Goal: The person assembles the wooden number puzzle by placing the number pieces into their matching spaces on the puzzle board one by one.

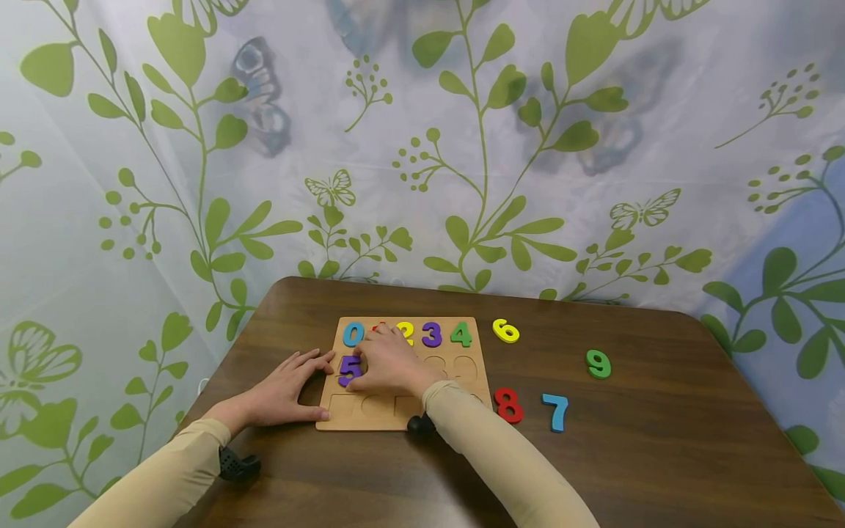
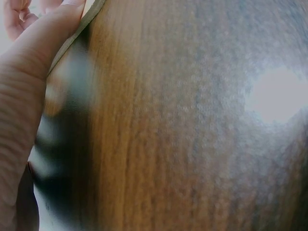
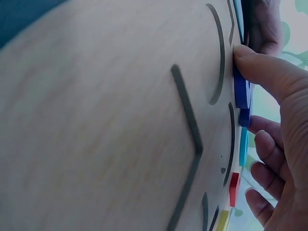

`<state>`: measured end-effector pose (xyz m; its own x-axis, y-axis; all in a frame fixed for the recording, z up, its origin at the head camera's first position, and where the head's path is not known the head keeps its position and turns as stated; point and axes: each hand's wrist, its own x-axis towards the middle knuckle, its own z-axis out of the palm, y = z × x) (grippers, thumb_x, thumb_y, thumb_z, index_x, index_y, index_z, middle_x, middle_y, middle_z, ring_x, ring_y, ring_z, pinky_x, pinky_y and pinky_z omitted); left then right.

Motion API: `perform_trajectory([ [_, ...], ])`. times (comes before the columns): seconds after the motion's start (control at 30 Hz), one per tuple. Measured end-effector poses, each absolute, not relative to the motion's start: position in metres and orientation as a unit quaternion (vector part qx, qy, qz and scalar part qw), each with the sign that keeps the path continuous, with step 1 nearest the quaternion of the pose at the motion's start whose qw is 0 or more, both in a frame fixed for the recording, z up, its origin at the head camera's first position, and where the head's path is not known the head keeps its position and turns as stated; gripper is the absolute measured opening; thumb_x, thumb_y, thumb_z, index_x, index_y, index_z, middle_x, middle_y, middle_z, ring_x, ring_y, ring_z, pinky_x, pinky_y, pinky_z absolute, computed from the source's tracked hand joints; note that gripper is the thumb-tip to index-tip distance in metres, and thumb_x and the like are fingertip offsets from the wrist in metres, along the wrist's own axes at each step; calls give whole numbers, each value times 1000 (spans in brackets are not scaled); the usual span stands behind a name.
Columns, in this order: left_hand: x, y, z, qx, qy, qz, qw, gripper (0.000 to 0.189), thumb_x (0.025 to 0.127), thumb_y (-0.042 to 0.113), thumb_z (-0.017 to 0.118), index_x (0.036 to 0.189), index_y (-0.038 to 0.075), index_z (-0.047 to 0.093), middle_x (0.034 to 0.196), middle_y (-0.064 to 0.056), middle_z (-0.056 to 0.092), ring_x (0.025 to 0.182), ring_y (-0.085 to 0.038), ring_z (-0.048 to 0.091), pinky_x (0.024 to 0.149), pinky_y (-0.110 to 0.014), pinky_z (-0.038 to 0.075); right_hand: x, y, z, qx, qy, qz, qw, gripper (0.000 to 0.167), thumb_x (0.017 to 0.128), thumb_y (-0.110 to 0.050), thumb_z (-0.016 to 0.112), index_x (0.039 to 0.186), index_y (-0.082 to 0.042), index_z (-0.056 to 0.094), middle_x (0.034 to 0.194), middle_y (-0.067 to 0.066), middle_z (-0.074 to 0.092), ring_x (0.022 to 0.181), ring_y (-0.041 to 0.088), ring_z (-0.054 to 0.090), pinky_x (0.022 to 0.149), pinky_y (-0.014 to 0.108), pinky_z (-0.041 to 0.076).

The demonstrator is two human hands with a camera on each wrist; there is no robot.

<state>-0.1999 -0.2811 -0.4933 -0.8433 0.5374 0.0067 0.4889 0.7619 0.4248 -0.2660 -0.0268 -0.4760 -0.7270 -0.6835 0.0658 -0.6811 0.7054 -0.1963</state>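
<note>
My right hand (image 1: 391, 364) pinches a purple number 5 (image 1: 348, 372) between thumb and fingers, over the left end of the middle row of a wooden number board (image 1: 480, 370). In the right wrist view the thumb presses one side of the 5 (image 3: 242, 89); whether it sits in a recess I cannot tell. Along the board's left edge rests my left hand (image 1: 280, 389), fingers spread, fingertips at the side and thumb at the near left corner. Blue 0 (image 1: 353, 334), yellow 2 (image 1: 405, 331), purple 3 (image 1: 432, 334) and green 4 (image 1: 461, 334) fill the far row; a red piece (image 1: 379, 326) is mostly hidden.
Right of the board lie a yellow 6 (image 1: 505, 331), a red 8 (image 1: 507, 405) touching or close to its edge, a blue 7 (image 1: 556, 412) and a green 9 (image 1: 598, 364). The brown table (image 1: 660, 440) meets a leaf-patterned curtain (image 1: 422, 183) behind.
</note>
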Motion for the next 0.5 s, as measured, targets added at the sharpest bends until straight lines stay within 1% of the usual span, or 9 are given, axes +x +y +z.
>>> perform_trajectory([
  [0.23, -201, -281, -494, 278, 935, 212, 53, 75, 82, 72, 71, 132, 20, 53, 164, -7, 34, 151, -42, 23, 119, -66, 12, -266, -26, -479, -360, 924, -128, 16, 64, 78, -72, 75, 120, -24, 73, 110, -11, 63, 105, 15, 46, 99, 43, 39],
  [0.4, -201, -281, -494, 279, 935, 212, 51, 76, 82, 72, 71, 133, 19, 53, 164, -8, 34, 151, -42, 23, 119, -66, 12, -266, -27, -480, -355, 925, -135, 21, 64, 78, -72, 75, 122, -25, 73, 117, -10, 64, 109, 15, 46, 102, 44, 39],
  [0.5, -200, -281, -494, 279, 935, 213, 51, 77, 82, 71, 72, 133, 18, 53, 164, -8, 34, 151, -43, 23, 119, -66, 12, -265, -27, -480, -356, 925, -133, 21, 65, 78, -73, 75, 123, -25, 72, 119, -10, 65, 110, 15, 46, 103, 44, 39],
])
